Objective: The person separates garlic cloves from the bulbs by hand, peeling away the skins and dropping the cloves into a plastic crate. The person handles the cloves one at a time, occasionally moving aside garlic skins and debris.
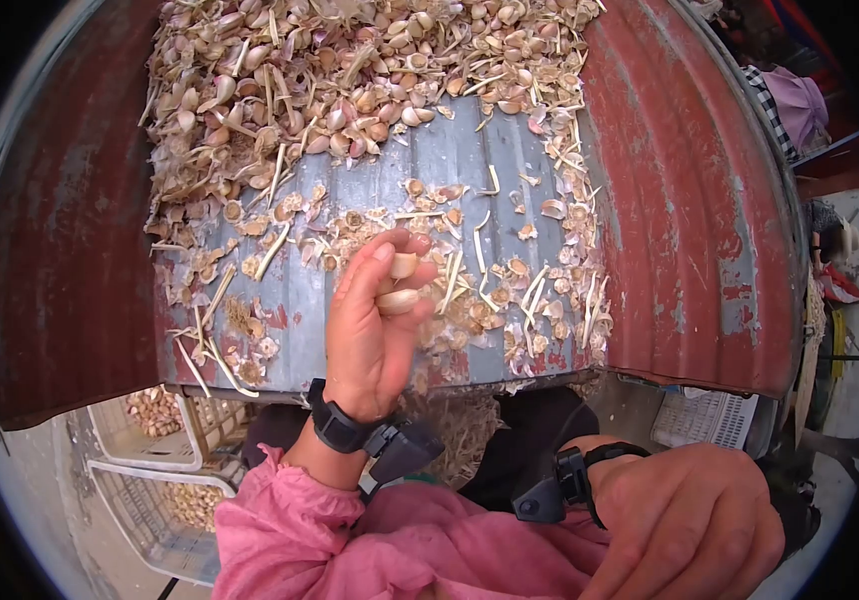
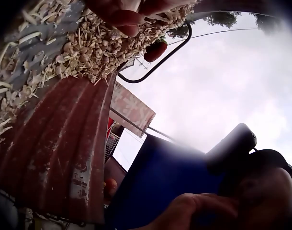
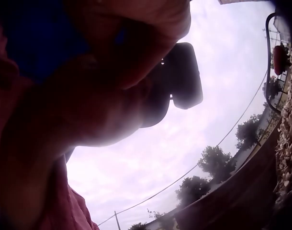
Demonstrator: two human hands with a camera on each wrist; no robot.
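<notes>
Above the grey corrugated sheet (image 1: 350, 345), the left hand (image 1: 370, 330) holds two pale garlic cloves (image 1: 399, 301) between its curled fingers and thumb. In the left wrist view the fingers of this hand (image 2: 129, 17) show at the top edge. The right hand (image 1: 690, 520) is raised at the lower right of the head view, back toward the camera, its fingertips hidden below the frame. In the right wrist view this hand (image 3: 141, 43) is dark, close to the person's face, and whether it holds anything cannot be told.
A large heap of garlic cloves (image 1: 350, 60) covers the sheet's far part, with loose skins and stems nearer. Red curved metal sides (image 1: 670, 200) rise left and right. Plastic crates (image 1: 140, 450) with cloves stand at lower left; another crate (image 1: 705, 418) stands at right.
</notes>
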